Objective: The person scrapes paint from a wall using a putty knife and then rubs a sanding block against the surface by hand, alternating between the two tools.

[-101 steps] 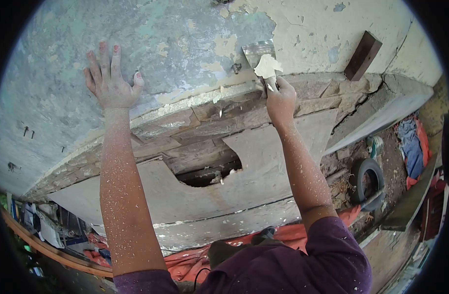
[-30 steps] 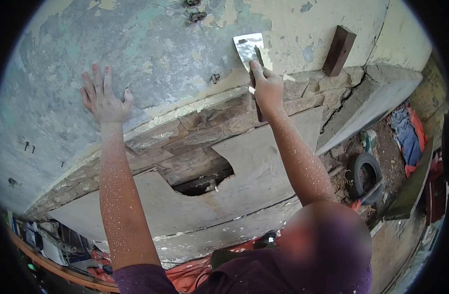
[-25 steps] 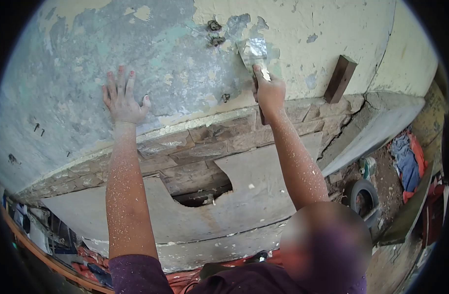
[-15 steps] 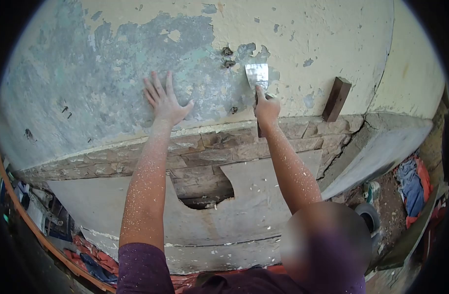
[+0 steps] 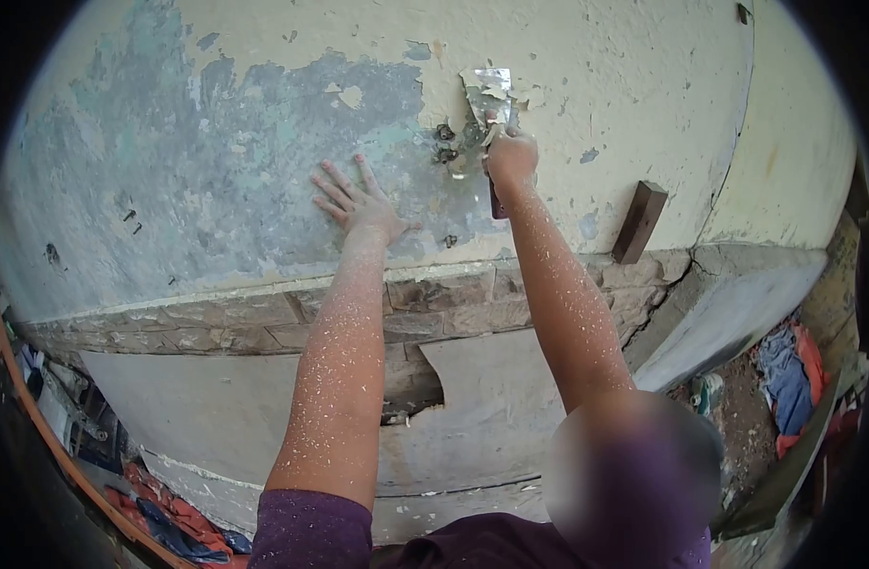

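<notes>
My right hand (image 5: 512,156) grips a putty knife (image 5: 492,83) by its handle, blade pointing up against the wall. Loose flakes of cream paint (image 5: 529,97) curl around the blade and lie over part of it. My left hand (image 5: 363,204) rests with fingers spread on the bare grey patch (image 5: 264,161) of the wall, left of the knife. Cream paint (image 5: 643,85) covers the wall to the right and above. Two rusty metal stubs (image 5: 444,142) stick out between my hands. Pale dust and chips speckle both forearms.
A brown wooden block (image 5: 639,223) juts from the wall at right. Below runs a stone ledge (image 5: 444,292), with a grey panel (image 5: 491,389) that has a broken hole (image 5: 411,384). Cloths (image 5: 785,379) and a curved orange edge (image 5: 50,427) lie at the sides.
My right hand has pushed the putty knife upward, and paint flakes have lifted around its blade. My left hand has slid right and slightly down across the grey patch.
</notes>
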The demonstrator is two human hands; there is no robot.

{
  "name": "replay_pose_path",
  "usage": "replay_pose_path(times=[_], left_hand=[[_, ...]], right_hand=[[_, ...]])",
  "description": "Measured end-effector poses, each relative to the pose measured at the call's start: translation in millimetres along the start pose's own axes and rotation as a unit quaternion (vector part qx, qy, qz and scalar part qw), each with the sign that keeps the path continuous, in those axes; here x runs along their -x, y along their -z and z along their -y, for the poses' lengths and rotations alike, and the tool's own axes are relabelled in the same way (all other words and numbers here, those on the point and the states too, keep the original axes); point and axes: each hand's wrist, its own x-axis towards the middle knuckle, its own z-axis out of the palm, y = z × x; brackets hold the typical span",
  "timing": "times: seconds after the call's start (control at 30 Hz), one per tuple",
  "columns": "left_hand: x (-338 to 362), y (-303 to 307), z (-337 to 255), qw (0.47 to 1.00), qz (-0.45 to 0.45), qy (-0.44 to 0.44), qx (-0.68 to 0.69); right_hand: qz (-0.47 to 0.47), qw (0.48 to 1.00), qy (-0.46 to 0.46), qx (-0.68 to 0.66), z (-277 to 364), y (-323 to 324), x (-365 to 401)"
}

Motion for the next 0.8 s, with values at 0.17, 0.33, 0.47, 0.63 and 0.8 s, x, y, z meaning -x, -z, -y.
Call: replay_pose_path(times=[0.17, 0.33, 0.47, 0.63, 0.8], left_hand=[[1, 4, 1, 1.0, -0.007, -0.004, -0.001], [5, 9, 1, 1.0, 0.016, -0.001, -0.013], [4, 1, 5, 1.0, -0.008, -0.017, 0.004], [2, 6, 4, 1.0, 0.015, -0.019, 0.0], [2, 2, 3, 1.0, -0.005, -0.019, 0.003]], right_hand=[[-0.012, 0.995, -0.003, 0.097, -51, 13, 42], [-0.048, 0.988, 0.118, 0.085, 18, -2, -6], [-0.006, 0.99, 0.025, 0.139, 11, 28, 11], [0.031, 0.975, 0.072, 0.207, -12, 50, 42], [0.056, 0.932, 0.191, 0.304, 67, 16, 14]])
